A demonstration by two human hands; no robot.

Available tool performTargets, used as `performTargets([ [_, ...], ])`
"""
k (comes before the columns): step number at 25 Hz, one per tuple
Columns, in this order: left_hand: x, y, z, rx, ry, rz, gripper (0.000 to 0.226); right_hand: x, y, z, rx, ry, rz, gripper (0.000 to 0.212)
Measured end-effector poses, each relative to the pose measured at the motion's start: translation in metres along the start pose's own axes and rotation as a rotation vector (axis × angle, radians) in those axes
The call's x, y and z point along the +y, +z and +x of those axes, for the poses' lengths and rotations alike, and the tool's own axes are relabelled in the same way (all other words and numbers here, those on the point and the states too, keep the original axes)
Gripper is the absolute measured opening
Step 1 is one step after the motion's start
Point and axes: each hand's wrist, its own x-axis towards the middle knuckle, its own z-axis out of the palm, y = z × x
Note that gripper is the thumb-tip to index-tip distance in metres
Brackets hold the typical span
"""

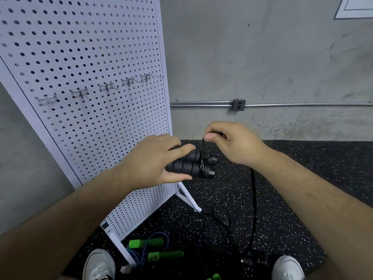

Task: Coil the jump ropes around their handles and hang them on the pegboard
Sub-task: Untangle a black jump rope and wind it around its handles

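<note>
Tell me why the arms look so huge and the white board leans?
Head view: the wide-angle lens stretches things near the edges, tilting the pegboard; the left hand gripping the black handles and right hand pinching the black rope look sharp; soft light, no glare.

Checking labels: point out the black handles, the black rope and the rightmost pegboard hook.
black handles [185,167]: head view, ribbed grip of the nearer handle.
black rope [254,195]: head view, slack stretch hanging straight down.
rightmost pegboard hook [154,76]: head view, its wire arm.
</note>
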Motion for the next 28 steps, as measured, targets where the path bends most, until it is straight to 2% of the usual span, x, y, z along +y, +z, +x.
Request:
performTargets([
  [2, 0.002, -0.007, 0.002, 0.023, -0.03, -0.033, 0.066, 0.003, 0.006, 0.001, -0.004, 0.003, 0.08, 0.015],
  [3, 0.003, -0.01, 0.003, 0.036, -0.054, -0.062, 0.066, 0.003, 0.009, 0.0, -0.012, 0.023, 0.196, 0.016],
  [5, 0.005, -0.015, 0.004, 0.051, -0.119, -0.104, 0.067, -0.011, 0.015, -0.006, -0.081, 0.181, 0.608, 0.02],
  [7, 0.003, -0.018, 0.005, 0.065, -0.177, -0.074, 0.068, -0.028, 0.029, -0.011, -0.198, 0.325, 0.718, 0.03],
  [10, -0.008, -0.018, 0.005, 0.07, -0.249, 0.008, 0.069, -0.041, 0.058, -0.017, -0.264, 0.372, 0.65, 0.027],
  [13, -0.022, -0.013, 0.002, 0.058, -0.301, 0.059, 0.066, -0.052, 0.073, -0.021, -0.31, 0.351, 0.634, 0.035],
  [19, -0.043, -0.003, -0.007, -0.029, -0.356, 0.158, 0.07, -0.071, 0.056, -0.027, -0.344, 0.214, 0.315, 0.039],
  [23, -0.048, 0.002, -0.015, -0.083, -0.368, 0.166, 0.072, -0.083, 0.03, -0.033, -0.271, 0.092, 0.131, 0.038],
  [28, -0.036, 0.007, -0.013, -0.08, -0.282, 0.108, 0.071, -0.072, -0.002, -0.025, -0.161, -0.025, -0.183, 0.028],
])
